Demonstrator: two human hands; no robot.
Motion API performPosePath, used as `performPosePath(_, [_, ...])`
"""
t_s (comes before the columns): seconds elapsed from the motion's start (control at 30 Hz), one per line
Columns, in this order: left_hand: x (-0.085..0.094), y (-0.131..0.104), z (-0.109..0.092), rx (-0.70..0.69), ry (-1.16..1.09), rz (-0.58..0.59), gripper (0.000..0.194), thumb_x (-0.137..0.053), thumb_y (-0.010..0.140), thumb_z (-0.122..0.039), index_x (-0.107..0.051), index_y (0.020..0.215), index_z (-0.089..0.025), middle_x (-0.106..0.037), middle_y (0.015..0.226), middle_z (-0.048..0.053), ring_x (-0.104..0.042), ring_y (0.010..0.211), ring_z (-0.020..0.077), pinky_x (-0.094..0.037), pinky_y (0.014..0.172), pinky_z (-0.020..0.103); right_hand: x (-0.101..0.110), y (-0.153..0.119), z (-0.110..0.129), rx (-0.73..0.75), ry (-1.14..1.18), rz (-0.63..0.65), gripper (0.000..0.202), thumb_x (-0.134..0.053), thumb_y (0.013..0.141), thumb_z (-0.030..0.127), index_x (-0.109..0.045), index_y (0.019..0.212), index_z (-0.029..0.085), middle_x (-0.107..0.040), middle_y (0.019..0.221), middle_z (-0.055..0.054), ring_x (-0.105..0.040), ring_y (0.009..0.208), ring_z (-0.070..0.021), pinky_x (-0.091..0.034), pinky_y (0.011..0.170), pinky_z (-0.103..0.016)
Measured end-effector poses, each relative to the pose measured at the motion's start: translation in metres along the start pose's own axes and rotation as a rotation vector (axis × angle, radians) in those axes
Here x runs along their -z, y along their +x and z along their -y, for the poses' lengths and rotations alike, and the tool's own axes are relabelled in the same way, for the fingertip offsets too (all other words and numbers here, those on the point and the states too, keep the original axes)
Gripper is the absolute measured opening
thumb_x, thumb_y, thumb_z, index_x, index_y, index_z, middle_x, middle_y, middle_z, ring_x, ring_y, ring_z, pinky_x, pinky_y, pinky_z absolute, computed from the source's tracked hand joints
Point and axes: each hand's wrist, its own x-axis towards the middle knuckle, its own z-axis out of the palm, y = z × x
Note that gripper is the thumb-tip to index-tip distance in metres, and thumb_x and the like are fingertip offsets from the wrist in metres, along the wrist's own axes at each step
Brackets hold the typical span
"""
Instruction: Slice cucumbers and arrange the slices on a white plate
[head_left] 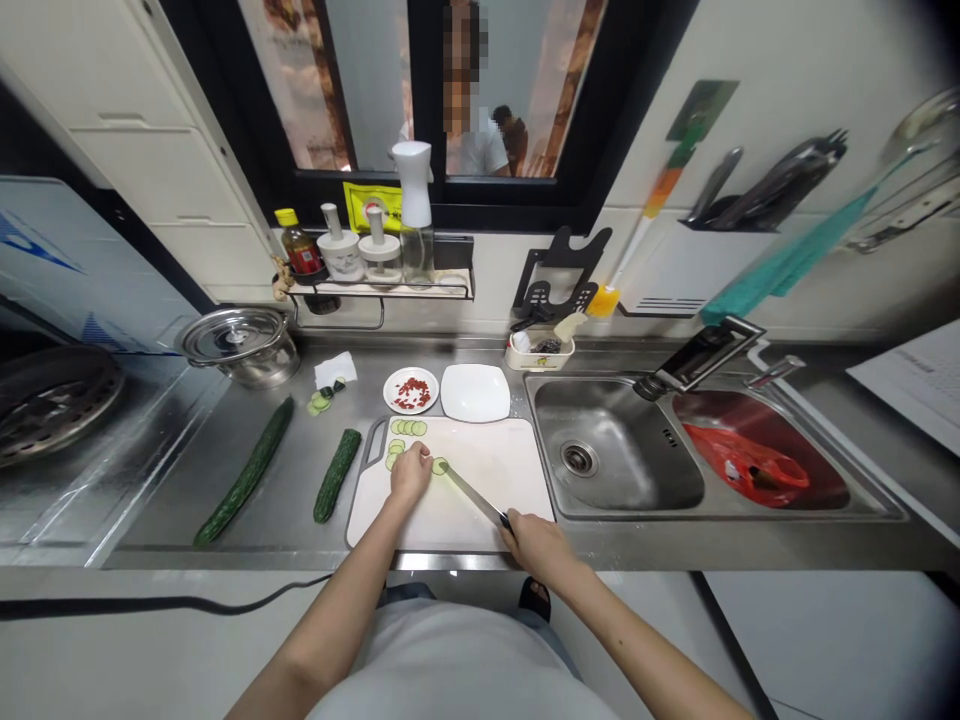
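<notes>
My right hand [536, 545] is wrapped round the black handle of a kitchen knife [474, 495]. Its blade reaches up and left over a white cutting board [487, 445] with a grey edge, and the tip meets a single cucumber slice [440, 466]. Left of that slice, my left hand [412, 476] rests over the board with its fingers curled together; whatever they may hold is hidden. A row of cucumber slices [409, 427] lies at the board's upper left, with more slices [394, 453] partly covered by my left hand. Beside the board lies a cut cucumber [337, 475].
Further left are a whole cucumber [246, 470], a steel pot [259, 355] and cucumber scraps by a tissue [335, 370]. Behind the board stand a plate of red pieces [390, 403] and a white plate [475, 390]. A sink [630, 480] adjoins on the right.
</notes>
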Motion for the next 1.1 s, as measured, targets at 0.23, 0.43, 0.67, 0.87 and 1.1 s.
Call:
performPosePath(0.23, [0.001,0.0005,-0.0003,0.012,-0.004,0.006,0.016,-0.053,0.084,-0.023,-0.062,0.097,-0.02,-0.069,0.087,0.005,-0.062,0.086,0.019,-0.041,0.074,0.026,0.0015,0.0058,0.0041,0.025,-0.024,-0.007,0.031,-0.037,0.095,0.033,-0.059,0.109,0.016,-0.069,0.102,-0.015,-0.066,0.096,-0.0243,-0.044,0.076,-0.031])
performPosePath(0.43, [-0.0002,0.001,0.0008,0.002,0.002,0.007,0.016,-0.053,0.084,-0.024,-0.062,0.097,-0.021,-0.069,0.088,0.005,-0.061,0.087,0.0195,-0.041,0.074,0.027,0.0006,0.0094,0.0045,0.034,-0.027,-0.014,0.032,-0.036,0.095,0.032,-0.059,0.11,0.015,-0.069,0.103,-0.015,-0.066,0.096,-0.0245,-0.044,0.076,-0.032])
performPosePath(0.67, [-0.0006,0.0014,0.0013,0.0,0.008,-0.001,0.016,-0.054,0.084,-0.024,-0.062,0.098,-0.021,-0.069,0.09,0.006,-0.061,0.089,0.0196,-0.042,0.076,0.027,0.0035,0.0102,0.0064,0.029,-0.028,-0.022,0.032,-0.036,0.095,0.033,-0.059,0.109,0.015,-0.069,0.102,-0.015,-0.066,0.095,-0.0248,-0.045,0.076,-0.032])
performPosePath(0.87, [-0.0019,0.0023,0.0027,-0.006,0.016,0.004,0.017,-0.053,0.084,-0.023,-0.062,0.098,-0.021,-0.069,0.09,0.006,-0.062,0.089,0.0197,-0.042,0.076,0.027,0.0019,0.0055,0.0037,0.022,-0.036,0.002,0.032,-0.036,0.095,0.031,-0.059,0.111,0.015,-0.068,0.104,-0.016,-0.065,0.097,-0.0253,-0.044,0.077,-0.033])
performPosePath(1.1, [-0.0029,0.0019,0.003,-0.012,0.016,-0.002,0.017,-0.053,0.084,-0.024,-0.062,0.097,-0.021,-0.069,0.087,0.005,-0.061,0.088,0.0201,-0.041,0.074,0.027,0.0008,0.0082,0.0055,0.03,-0.031,-0.02,0.033,-0.035,0.095,0.031,-0.06,0.111,0.015,-0.069,0.102,-0.015,-0.066,0.095,-0.0237,-0.045,0.076,-0.032])
